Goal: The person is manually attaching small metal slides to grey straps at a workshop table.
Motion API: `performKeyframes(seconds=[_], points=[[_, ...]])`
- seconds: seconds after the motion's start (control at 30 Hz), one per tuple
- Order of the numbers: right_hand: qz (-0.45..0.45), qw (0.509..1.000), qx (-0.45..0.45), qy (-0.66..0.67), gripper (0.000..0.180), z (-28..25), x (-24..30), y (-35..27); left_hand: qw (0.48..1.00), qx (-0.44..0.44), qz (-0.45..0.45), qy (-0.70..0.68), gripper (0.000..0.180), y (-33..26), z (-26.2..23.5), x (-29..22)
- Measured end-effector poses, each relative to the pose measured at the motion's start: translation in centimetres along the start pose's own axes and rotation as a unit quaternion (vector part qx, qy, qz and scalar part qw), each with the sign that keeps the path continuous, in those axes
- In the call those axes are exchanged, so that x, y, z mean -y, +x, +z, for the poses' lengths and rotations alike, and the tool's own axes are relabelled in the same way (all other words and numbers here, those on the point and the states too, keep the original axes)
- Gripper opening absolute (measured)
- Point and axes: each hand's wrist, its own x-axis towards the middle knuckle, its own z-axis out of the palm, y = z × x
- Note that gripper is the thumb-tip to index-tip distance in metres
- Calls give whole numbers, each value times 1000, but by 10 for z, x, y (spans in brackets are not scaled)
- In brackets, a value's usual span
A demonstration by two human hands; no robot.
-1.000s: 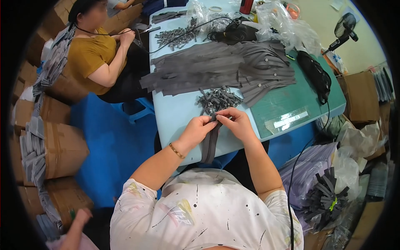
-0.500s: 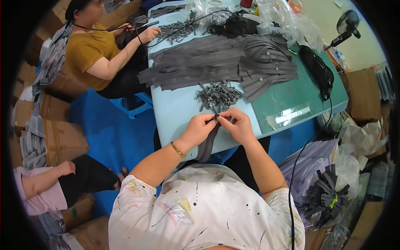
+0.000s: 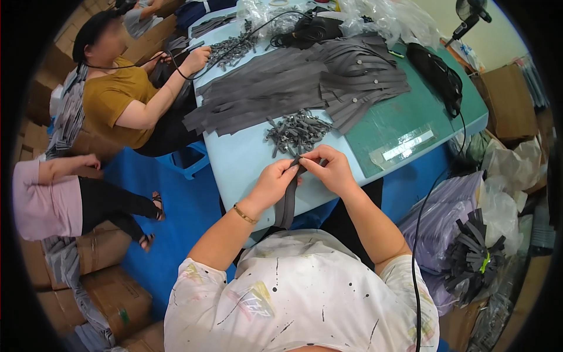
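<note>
A dark grey zipper tape (image 3: 286,204) hangs from my hands over the near edge of the table. My left hand (image 3: 273,183) is closed round its upper part, with the thumb toward the tip. Beside it, my right hand (image 3: 332,170) pinches at the top end of the same tape. Whether a small slider sits between those fingertips is hidden. Just beyond my fingers lies a pile of small grey and metallic zipper sliders (image 3: 298,132). Farther back, many long dark grey zipper tapes (image 3: 258,88) are spread flat in overlapping layers.
A green mat (image 3: 381,138) covers the table's right part, with a black pouch (image 3: 435,76) on it. A black cable (image 3: 417,246) runs down at my right. A seated person in mustard (image 3: 120,97) works at the left; another in pink (image 3: 50,199) is behind, near cardboard boxes.
The view has shifted slightly. My hands stay together at the tape's end, with small finger movement. The person in pink has moved farther forward along the left side.
</note>
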Motion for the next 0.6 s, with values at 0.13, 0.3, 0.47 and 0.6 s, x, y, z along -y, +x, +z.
performKeyframes(seconds=[0.13, 0.3, 0.47, 0.6], points=[[12, 1000, 8, 6, 13, 1, -2, -5, 999, -3, 20, 40, 19, 0, 2, 1], [-13, 999, 6, -34, 13, 0, -7, -5, 995, -16, 50, 85, 18, 1, 3, 5], [-10, 999, 32, 18, 16, -4, -8, -8, 975, -15, 107, 196, 18, 1, 2, 8], [15, 999, 28, -18, 16, -5, -7, -4, 988, -28, 90, 122, 18, 0, 9, 4]])
